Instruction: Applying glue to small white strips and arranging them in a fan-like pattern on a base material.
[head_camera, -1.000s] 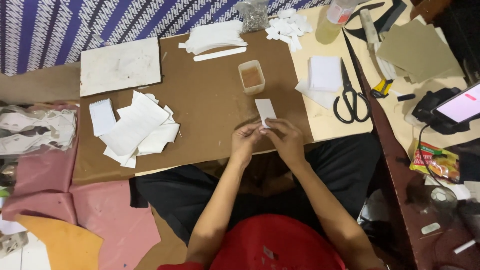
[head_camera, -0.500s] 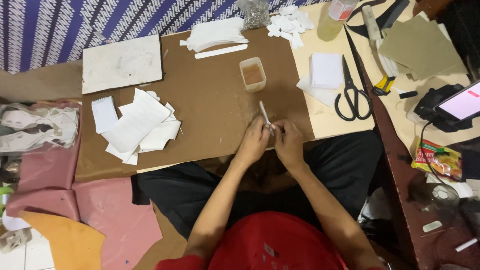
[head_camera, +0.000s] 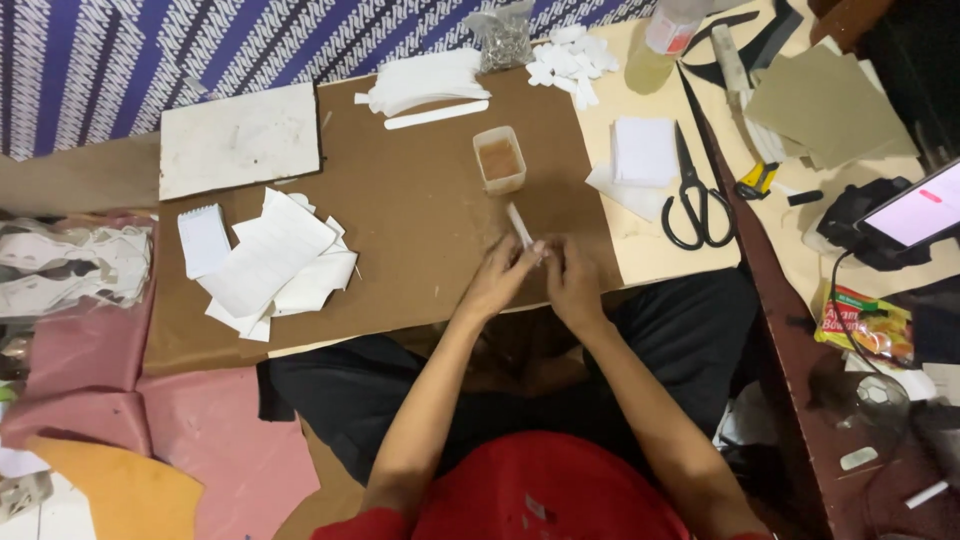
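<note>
Centre frame: left hand (head_camera: 497, 282) & right hand (head_camera: 572, 279) both pinched a thin white strip (head_camera: 520, 226), edge-on, angled up-left above the brown board (head_camera: 400, 230). Small tub (head_camera: 499, 159) of brownish stuff sat just above, likely for easy reach. Scissors (head_camera: 697, 195) lay right, apart.

The board (head_camera: 400, 220) is plain brown. At its twelve o'clock hangs a cloth (head_camera: 200, 50) striped blue and white with a fine pattern. At nine o'clock lies a heap of white paper sheets (head_camera: 275, 265); at ten o'clock sits a smudged white slab (head_camera: 238, 138). The small cup (head_camera: 499, 160) is clear with a reddish-brown filling. At three o'clock the scissors (head_camera: 697, 190) are black on a pale cream sheet (head_camera: 640, 250). At seven o'clock lie pink pieces (head_camera: 215, 440) and an orange piece (head_camera: 125, 490). The shirt (head_camera: 550, 495) is red, the trousers (head_camera: 680, 330) black.
</note>
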